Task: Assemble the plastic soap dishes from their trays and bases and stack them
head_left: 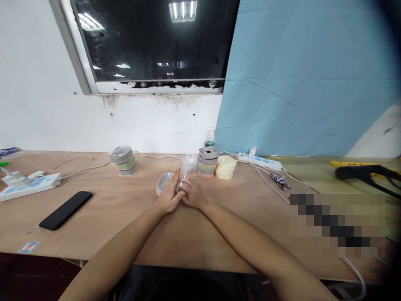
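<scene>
A dark shirt (175, 284) and two bare forearms fill the near edge of the frame as a person leans over a plywood workbench (109, 234). The left hand (169, 196), fingers straight and pointing far, and the right hand (194, 195), fingers curled, close together around a transparent plastic bottle (185, 172), gripping its lower part between them while it stands tilted above the bench.

Just left of the bottle sits a shallow grey dish (163, 184). Just right and farther off stand a stack of grey, green and pink discs (206, 164) and a stack of cream discs (225, 167). A similar grey and green stack (123, 160) rests farther left.

A black smartphone (65, 210) lies face down or dark at near left, beside a white power strip (29, 186). A second power strip (260, 162) sits at far right, with white cables (266, 179) trailing across the wood. A black and yellow tool (363, 170) lies at right, below a blue sheet (282, 75) and beside a dark window (150, 42).
</scene>
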